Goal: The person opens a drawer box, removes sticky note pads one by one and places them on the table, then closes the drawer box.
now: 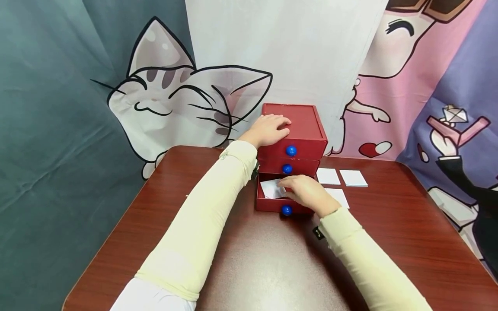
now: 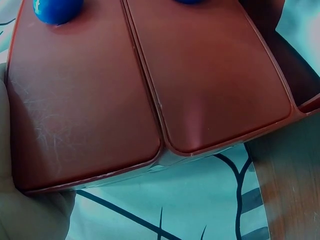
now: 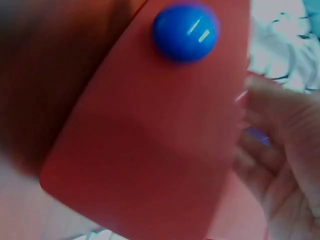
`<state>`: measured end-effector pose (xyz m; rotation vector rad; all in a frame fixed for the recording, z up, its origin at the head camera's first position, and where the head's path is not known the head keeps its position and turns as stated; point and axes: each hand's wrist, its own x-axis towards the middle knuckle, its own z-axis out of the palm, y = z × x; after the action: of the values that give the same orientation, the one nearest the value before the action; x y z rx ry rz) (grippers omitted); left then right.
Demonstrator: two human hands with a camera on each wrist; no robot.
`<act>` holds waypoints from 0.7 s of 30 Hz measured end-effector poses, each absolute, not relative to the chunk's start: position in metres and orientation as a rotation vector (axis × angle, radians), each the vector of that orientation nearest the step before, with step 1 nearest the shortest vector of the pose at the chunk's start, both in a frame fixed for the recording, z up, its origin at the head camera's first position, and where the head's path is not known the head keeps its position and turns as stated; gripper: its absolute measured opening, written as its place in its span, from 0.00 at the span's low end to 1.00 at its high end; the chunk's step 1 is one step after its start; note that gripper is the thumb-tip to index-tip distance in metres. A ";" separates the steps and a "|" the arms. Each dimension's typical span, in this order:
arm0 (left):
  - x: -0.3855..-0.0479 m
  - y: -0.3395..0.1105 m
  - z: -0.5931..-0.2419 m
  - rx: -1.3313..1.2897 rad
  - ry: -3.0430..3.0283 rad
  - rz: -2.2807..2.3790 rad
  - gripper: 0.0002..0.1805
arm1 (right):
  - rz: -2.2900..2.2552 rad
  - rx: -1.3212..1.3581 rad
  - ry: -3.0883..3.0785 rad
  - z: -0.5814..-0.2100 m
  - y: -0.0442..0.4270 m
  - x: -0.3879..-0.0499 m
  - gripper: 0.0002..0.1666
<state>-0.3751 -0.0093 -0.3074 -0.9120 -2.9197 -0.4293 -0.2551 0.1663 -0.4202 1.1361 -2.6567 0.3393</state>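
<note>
A small red drawer cabinet [image 1: 295, 119] with blue knobs stands on the table. My left hand [image 1: 269, 130] rests on its top near the left edge, fingers extended; in the left wrist view part of that hand [image 2: 30, 215] lies along the cabinet's edge. The bottom drawer [image 1: 268, 205] is pulled out, with a white piece of paper [image 1: 271, 188] in it. Over this drawer, my right hand [image 1: 309, 194] reaches in with bent fingers at the paper's right side. Blur in the right wrist view hides whether those fingers pinch the paper.
Several white square papers lie to the right of the cabinet, among them one at the front [image 1: 337, 197] and one at the far right [image 1: 353, 178]. The brown table [image 1: 393, 224] ends against a printed cloth backdrop [image 1: 229, 34]. The two upper drawers [image 1: 272, 165] are closed.
</note>
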 end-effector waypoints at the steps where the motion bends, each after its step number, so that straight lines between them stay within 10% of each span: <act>1: -0.375 -0.010 -0.308 -0.906 -2.922 -0.427 0.25 | 0.315 1.216 -2.682 -0.421 0.166 -0.262 0.19; 9: -0.377 -0.007 -0.311 -0.929 -2.919 -0.430 0.26 | 0.213 1.431 -2.828 -0.434 0.161 -0.294 0.30; 21: -0.377 -0.009 -0.307 -0.894 -2.939 -0.431 0.26 | -0.030 1.445 -2.794 -0.447 0.148 -0.307 0.21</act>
<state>-0.3771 -0.0093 -0.3075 -0.8944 -2.9392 -0.4307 -0.3073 0.1484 -0.4471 1.4448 -2.7938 -0.0296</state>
